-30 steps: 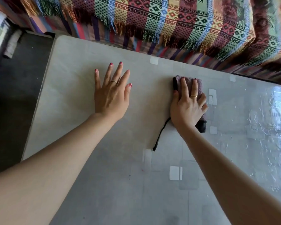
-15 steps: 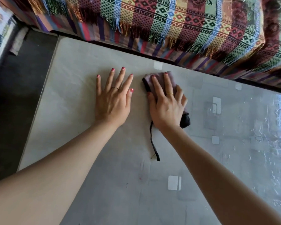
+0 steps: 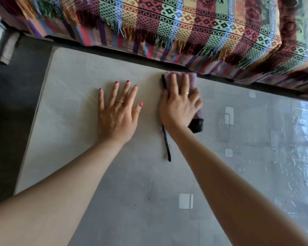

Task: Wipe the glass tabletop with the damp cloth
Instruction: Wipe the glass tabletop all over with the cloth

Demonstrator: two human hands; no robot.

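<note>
- Nearest the person, the glass tabletop (image 3: 132,201) runs broad and bare between the two forearms, so there is plenty of room for pulling a stroke back this way.
- A black cord (image 3: 166,144) trails from the damp cloth (image 3: 194,80) just behind the right wrist; I judge it could snag under the forearm or drag a streak.
- The left hand (image 3: 117,114) lies flat, fingers spread and straight, bracing on the glass just beside the right hand (image 3: 179,107); a leftward sweep would likely bump it.
- The right hand presses the folded cloth down with straight fingers, not curled round it.
- Right of that hand the glass looks wet and shiny; a pressing palm might slip there.
- Just beyond the fingertips (image 3: 173,75) is the far edge, and past it the fringed blanket (image 3: 185,27); pushing further risks running the cloth off the glass.
</note>
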